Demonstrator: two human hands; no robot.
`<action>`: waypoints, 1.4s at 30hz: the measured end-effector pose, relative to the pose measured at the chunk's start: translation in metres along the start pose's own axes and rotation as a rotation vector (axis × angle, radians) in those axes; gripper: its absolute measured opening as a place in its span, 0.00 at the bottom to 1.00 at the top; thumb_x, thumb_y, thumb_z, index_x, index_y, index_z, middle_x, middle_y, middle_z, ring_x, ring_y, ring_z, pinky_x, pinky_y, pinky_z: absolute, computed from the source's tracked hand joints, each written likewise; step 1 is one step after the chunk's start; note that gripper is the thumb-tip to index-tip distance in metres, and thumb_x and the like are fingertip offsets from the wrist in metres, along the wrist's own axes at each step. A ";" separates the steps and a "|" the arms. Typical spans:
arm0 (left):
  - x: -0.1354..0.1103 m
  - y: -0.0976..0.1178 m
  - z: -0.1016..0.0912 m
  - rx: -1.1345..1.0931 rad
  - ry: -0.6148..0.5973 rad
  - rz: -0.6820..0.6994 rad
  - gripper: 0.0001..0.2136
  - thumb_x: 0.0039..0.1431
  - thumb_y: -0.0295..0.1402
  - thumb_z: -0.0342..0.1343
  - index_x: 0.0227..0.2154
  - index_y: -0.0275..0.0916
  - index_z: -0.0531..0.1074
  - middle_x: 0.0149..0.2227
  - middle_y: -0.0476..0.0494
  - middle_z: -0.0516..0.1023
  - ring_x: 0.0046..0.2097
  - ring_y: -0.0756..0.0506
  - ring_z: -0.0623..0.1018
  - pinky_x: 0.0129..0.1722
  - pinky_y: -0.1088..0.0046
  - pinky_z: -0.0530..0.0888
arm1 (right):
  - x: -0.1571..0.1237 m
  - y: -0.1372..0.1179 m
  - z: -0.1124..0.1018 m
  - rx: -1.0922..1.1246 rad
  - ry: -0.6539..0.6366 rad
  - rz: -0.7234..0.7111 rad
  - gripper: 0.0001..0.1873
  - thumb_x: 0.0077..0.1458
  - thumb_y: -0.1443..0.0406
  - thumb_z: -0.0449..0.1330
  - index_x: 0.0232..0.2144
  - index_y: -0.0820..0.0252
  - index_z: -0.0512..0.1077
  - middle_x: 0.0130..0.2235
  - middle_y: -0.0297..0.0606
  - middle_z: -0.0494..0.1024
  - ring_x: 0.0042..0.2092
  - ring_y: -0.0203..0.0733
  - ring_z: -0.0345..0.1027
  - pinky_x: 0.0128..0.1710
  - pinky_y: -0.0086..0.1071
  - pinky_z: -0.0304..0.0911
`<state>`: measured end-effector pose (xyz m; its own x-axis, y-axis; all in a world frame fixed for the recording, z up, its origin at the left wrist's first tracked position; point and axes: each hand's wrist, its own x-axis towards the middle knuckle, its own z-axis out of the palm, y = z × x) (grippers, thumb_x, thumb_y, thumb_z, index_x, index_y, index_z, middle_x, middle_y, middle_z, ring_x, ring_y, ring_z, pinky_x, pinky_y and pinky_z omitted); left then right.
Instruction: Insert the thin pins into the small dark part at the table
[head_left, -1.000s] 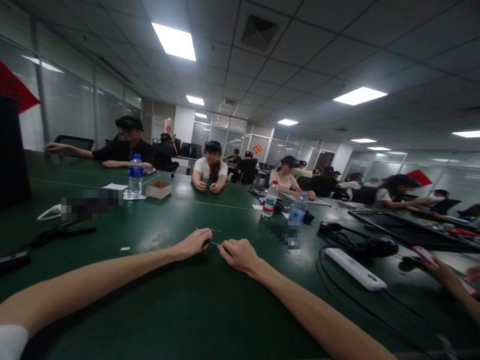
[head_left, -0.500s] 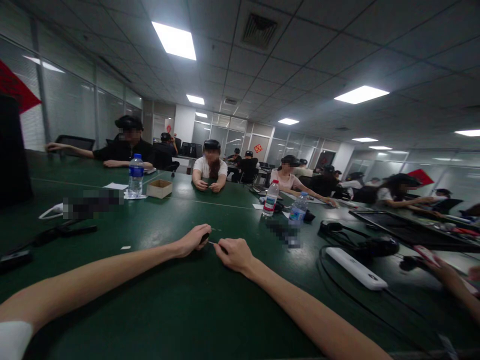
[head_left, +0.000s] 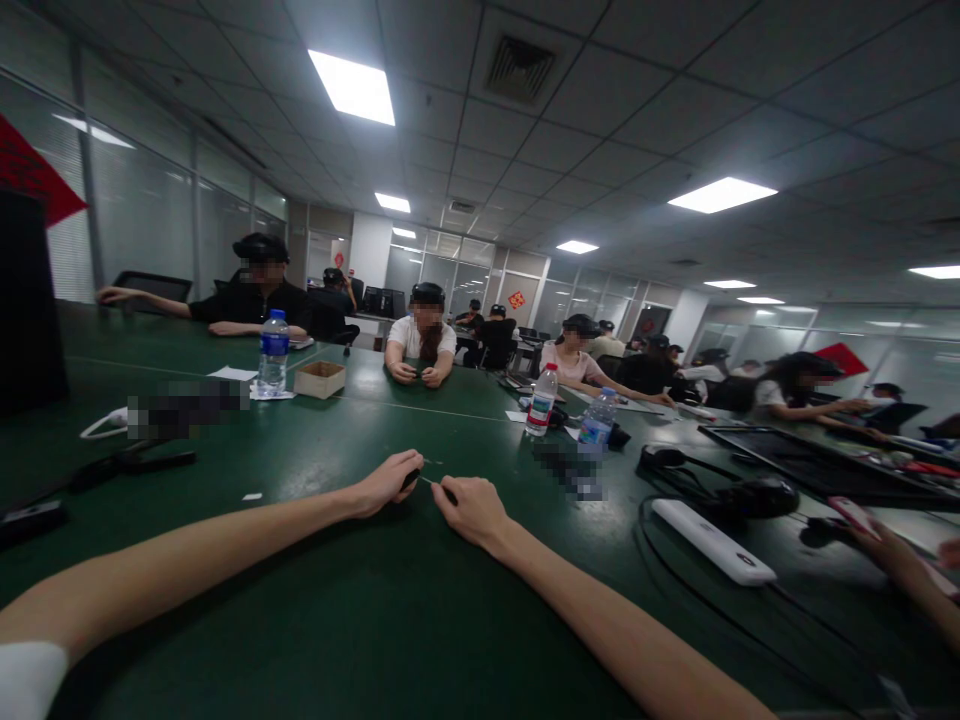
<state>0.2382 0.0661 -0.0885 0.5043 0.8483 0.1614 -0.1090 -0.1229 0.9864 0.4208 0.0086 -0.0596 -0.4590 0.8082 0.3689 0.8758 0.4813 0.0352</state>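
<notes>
Over the dark green table (head_left: 360,620), my two hands are close together, a small gap between them. My left hand (head_left: 384,484) is closed on a small black object (head_left: 411,479), mostly covered by the fingers. My right hand (head_left: 474,510) is closed around a dark-handled tool (head_left: 450,495). A thin pale shaft (head_left: 426,480) reaches from it toward the black object. Whether the shaft touches that object I cannot tell, and the tool's exact kind is too small to make out.
A small open cardboard box (head_left: 319,379) and a blue-capped bottle (head_left: 274,354) stand ahead left. Ahead right are a red-capped bottle (head_left: 541,399) and another bottle (head_left: 597,422). A white power strip (head_left: 712,540), headset (head_left: 720,490) and another person's hand (head_left: 885,540) are at right.
The fingers of my left hand look slightly straighter around the black object. Both hands stay in nearly the same place, and the view has shifted very slightly.
</notes>
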 end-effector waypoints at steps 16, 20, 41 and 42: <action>0.005 -0.006 -0.002 0.066 0.016 0.016 0.16 0.56 0.49 0.45 0.29 0.40 0.58 0.19 0.56 0.57 0.17 0.55 0.56 0.16 0.81 0.50 | 0.000 -0.003 -0.001 -0.072 0.006 0.045 0.26 0.63 0.52 0.39 0.31 0.58 0.72 0.31 0.37 0.77 0.29 0.34 0.68 0.30 0.25 0.55; 0.005 -0.007 -0.003 0.033 0.009 0.001 0.15 0.56 0.48 0.46 0.29 0.40 0.57 0.19 0.56 0.57 0.18 0.56 0.55 0.16 0.81 0.49 | 0.000 -0.004 -0.003 -0.071 -0.025 0.067 0.27 0.63 0.52 0.39 0.32 0.57 0.72 0.33 0.38 0.77 0.30 0.35 0.69 0.30 0.25 0.56; 0.001 -0.004 -0.002 0.043 -0.022 0.017 0.13 0.54 0.45 0.48 0.27 0.39 0.60 0.17 0.56 0.56 0.17 0.55 0.55 0.16 0.80 0.51 | -0.002 0.002 -0.003 -0.009 -0.001 -0.077 0.26 0.63 0.54 0.40 0.29 0.60 0.72 0.28 0.36 0.75 0.27 0.32 0.65 0.28 0.24 0.53; 0.000 -0.003 -0.002 0.048 -0.023 0.022 0.13 0.54 0.45 0.48 0.27 0.38 0.60 0.17 0.56 0.56 0.17 0.55 0.55 0.16 0.80 0.51 | -0.002 0.003 -0.003 -0.005 0.003 -0.085 0.26 0.63 0.55 0.40 0.29 0.60 0.72 0.28 0.36 0.75 0.26 0.31 0.64 0.28 0.24 0.53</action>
<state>0.2371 0.0676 -0.0914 0.5221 0.8329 0.1834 -0.0797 -0.1664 0.9828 0.4247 0.0072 -0.0576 -0.5314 0.7635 0.3669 0.8343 0.5467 0.0709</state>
